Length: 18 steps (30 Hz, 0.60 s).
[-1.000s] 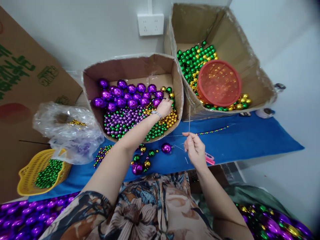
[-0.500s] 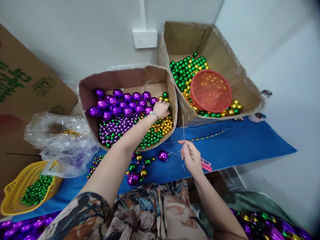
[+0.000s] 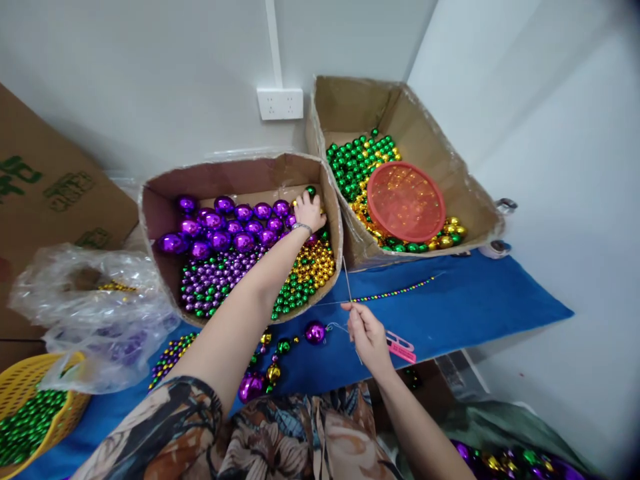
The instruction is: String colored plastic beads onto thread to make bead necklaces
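My left hand (image 3: 310, 212) reaches into the front cardboard box (image 3: 240, 165), fingers spread over beads at its right side. Large purple balls (image 3: 243, 212) lie left of it, with small gold beads (image 3: 315, 265) below; what lies under the fingertips is hidden. Above the blue cloth, my right hand (image 3: 367, 337) is closed in a pinch on a long thin needle (image 3: 347, 277) that points up. A strand of small beads (image 3: 395, 293) lies behind that hand. Pink snips (image 3: 401, 348) show just beside it. A purple ball (image 3: 315, 332) with thread ends a bead garland on the cloth.
A second cardboard box (image 3: 360, 100) holds green and gold beads and a red round basin (image 3: 406, 201). Left are a clear plastic bag (image 3: 100, 333) and a yellow basket (image 3: 75, 413) of green beads. The blue cloth (image 3: 520, 293) covers the table.
The view has shifted, so the boxes and table appear lower and further left. My left hand has moved slightly deeper into the box, its fingers more spread. My right hand still pinches the needle.
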Tool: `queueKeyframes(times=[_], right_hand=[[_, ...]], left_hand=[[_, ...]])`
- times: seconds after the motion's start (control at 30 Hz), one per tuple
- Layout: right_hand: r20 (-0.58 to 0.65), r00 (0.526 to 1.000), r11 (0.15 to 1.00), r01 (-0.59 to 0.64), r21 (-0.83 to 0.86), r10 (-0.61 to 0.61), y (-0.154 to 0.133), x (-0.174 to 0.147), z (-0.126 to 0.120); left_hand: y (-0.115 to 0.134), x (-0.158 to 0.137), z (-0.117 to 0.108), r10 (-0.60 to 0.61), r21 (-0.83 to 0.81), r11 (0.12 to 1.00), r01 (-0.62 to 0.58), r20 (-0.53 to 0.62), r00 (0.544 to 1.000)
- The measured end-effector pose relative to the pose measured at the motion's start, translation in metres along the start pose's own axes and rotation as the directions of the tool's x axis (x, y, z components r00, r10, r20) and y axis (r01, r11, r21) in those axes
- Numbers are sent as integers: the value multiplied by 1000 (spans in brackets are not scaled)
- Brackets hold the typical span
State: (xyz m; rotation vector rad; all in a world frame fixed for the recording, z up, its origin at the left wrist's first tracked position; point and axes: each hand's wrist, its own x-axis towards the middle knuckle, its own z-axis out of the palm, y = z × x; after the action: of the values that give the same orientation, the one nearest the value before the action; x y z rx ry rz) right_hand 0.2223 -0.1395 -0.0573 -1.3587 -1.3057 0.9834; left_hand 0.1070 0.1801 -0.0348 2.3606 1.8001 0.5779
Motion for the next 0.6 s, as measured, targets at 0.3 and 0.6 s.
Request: queueKeyframes(times=[0.3,0.6], right_hand=[[-37,999,1000,-13,14,13,4,0,-3],[15,976,889,203,-411,-216,-11,5,1]], left_hand=[[7,-29,-5,168,-201,971,-132,173,971],[-11,-156,-68,91,-910,-132,394,385,919]])
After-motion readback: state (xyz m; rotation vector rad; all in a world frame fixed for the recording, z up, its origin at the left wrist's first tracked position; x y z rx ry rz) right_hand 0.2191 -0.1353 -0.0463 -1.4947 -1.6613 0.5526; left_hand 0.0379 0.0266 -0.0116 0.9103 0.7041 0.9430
